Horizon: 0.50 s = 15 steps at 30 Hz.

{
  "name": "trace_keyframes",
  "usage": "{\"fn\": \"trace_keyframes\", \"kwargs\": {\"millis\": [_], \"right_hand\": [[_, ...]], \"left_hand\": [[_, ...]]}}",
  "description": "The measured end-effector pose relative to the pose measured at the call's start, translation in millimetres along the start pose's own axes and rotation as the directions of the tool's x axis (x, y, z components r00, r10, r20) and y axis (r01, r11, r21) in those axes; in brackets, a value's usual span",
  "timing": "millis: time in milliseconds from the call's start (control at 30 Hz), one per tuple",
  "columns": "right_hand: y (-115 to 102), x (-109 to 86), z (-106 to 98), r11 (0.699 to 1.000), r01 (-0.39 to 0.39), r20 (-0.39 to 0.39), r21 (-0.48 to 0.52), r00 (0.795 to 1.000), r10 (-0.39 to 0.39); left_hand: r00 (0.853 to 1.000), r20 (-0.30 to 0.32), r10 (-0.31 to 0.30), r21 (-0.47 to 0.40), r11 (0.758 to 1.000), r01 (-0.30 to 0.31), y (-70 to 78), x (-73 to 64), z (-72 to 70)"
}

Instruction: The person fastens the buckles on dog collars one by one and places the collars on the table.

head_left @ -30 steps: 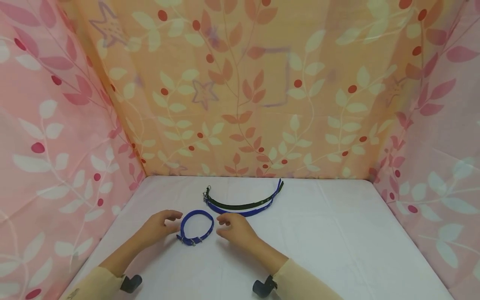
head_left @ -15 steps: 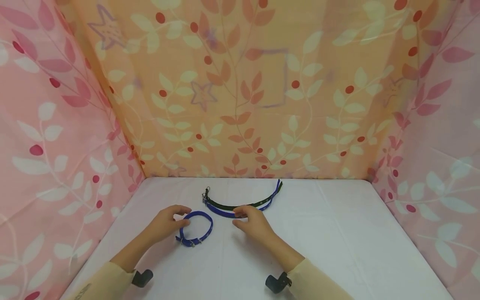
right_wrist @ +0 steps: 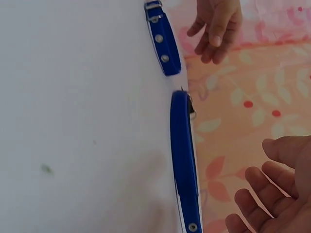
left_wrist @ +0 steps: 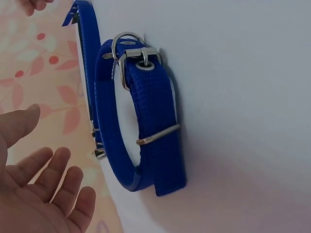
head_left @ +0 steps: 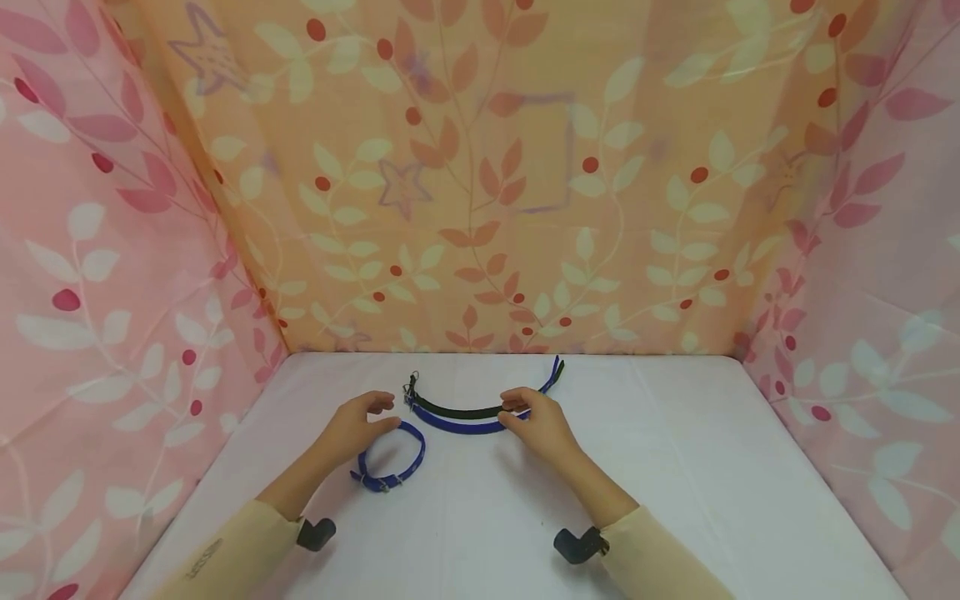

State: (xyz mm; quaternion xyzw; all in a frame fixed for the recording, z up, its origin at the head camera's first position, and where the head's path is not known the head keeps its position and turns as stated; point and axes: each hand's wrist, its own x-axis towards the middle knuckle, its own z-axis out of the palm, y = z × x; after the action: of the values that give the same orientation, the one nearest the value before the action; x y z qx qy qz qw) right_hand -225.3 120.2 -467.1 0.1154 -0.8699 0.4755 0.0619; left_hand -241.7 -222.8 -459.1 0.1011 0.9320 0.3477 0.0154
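Observation:
A blue collar [head_left: 385, 482] lies buckled into a ring on the white table; its metal buckle [left_wrist: 140, 60] and eyelets show in the left wrist view. Behind it, an unbuckled blue collar [head_left: 459, 427] and a dark green one [head_left: 457, 412] curve side by side, metal fittings at their left ends. My left hand [head_left: 354, 429] hovers past the far side of the ring, fingers loosely bent, holding nothing. Over the right part of the two long collars is my right hand [head_left: 547, 427], thumb and fingers apart and nothing between them; it hides a stretch of both.
White cloth covers the table [head_left: 675, 483]. An orange leaf-print curtain [head_left: 480, 208] hangs along the back edge, with pink curtains [head_left: 112, 317] at both sides. Each sleeved wrist carries a black camera mount [head_left: 579, 546].
Both hands have moved forward and to the right, away from beside the buckled collar. The right hand now overlaps the two long collars. The collars have stayed where they were.

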Motion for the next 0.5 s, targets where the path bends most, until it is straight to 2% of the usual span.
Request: {"fn": "trace_keyframes", "kwargs": {"millis": [300, 500], "right_hand": [[12.5, 10.7, -26.8, 1.000, -0.011, -0.079, 0.001, 0.997, 0.011], [22.9, 21.2, -41.2, 0.999, -0.022, -0.124, -0.046, 0.992, 0.016]], "left_hand": [[1.000, -0.005, -0.028, 0.019, 0.999, 0.028, 12.2, 23.5, 3.6], [0.996, 0.010, -0.085, 0.025, 0.996, 0.085, 12.8, 38.7, 2.9]]}}
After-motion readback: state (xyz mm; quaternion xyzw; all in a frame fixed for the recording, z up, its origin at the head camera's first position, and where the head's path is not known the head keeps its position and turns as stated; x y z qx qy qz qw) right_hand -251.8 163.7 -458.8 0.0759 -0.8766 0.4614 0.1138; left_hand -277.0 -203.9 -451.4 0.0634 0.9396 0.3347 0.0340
